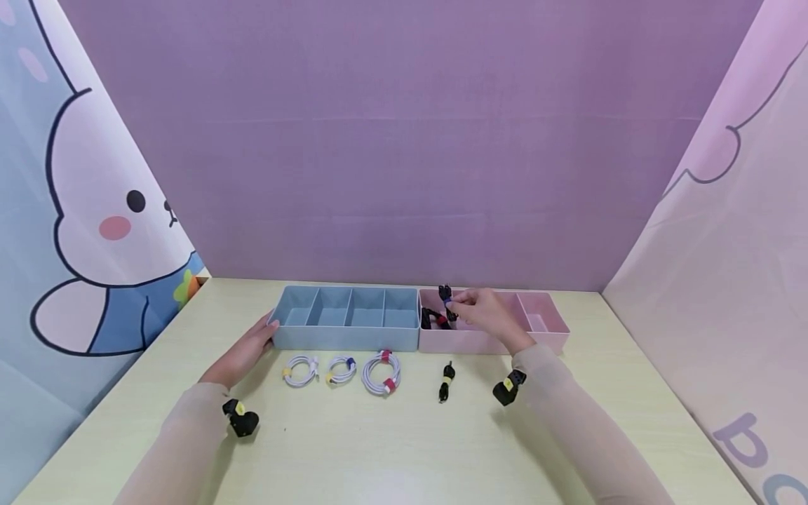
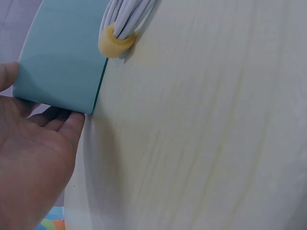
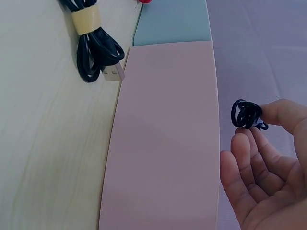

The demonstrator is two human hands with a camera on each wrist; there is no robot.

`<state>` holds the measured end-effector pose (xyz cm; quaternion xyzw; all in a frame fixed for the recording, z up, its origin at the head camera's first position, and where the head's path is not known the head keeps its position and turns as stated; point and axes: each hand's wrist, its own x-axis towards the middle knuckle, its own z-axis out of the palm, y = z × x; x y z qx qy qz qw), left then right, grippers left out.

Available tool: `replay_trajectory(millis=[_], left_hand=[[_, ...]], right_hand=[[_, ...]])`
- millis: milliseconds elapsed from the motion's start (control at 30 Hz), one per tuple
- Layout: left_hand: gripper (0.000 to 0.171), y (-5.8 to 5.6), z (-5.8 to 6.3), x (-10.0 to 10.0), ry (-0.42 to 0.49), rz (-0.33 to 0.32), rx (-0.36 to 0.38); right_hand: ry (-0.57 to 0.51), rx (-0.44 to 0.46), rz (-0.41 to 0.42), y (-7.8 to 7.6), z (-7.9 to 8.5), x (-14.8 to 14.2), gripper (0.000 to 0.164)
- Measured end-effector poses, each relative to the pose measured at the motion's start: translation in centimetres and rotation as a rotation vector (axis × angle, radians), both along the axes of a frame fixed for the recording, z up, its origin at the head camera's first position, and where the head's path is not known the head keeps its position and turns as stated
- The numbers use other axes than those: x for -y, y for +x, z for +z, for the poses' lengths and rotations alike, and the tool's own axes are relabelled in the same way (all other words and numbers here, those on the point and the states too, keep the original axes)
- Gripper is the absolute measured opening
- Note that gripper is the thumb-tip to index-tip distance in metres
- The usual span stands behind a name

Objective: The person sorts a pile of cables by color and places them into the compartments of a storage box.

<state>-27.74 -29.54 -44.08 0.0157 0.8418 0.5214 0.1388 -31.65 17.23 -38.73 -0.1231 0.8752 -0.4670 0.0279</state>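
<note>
My left hand (image 1: pixel 251 344) holds the left end of the blue divided box (image 1: pixel 347 339); in the left wrist view the thumb is at its rim and the other fingers lie against its end wall. Above the pink divided box (image 1: pixel 463 342), my right hand (image 1: pixel 485 313) pinches a coiled black cable (image 1: pixel 445 294) with a blue tie between thumb and fingers. In the right wrist view the cable (image 3: pixel 247 114) hangs beyond the rim of the pink box. Another black cable (image 1: pixel 435 319) with a red tie lies in the pink box's left compartment.
In front of the boxes lie white coiled cables: one with a yellow tie (image 1: pixel 300 371), one with blue and yellow ties (image 1: pixel 341 369), and a larger one with red ties (image 1: pixel 381 373). A black cable with a yellow tie (image 1: pixel 447 382) lies right of them. A purple backdrop (image 1: pixel 404 154) stands behind.
</note>
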Motion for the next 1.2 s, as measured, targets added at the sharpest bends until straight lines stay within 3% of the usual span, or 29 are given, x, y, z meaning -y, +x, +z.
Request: replay_trajectory(millis=[633,1000,1200], left_hand=[[0.073,-0.2,-0.1,0.0,0.003,-0.004,-0.006],[0.072,0.0,0.0,0.0,0.004,0.003,-0.002],[0.072,0.3,0.2,0.1,0.016,-0.004,-0.002]], right_hand=[[0.031,-0.015,-0.018,-0.7,-0.5,-0.4,0.033],[0.012,-0.014,0.021,-0.2,-0.1,-0.6,0.034],[-0.003,-0.032,0.030,0.8,0.0,-0.4,0.029]])
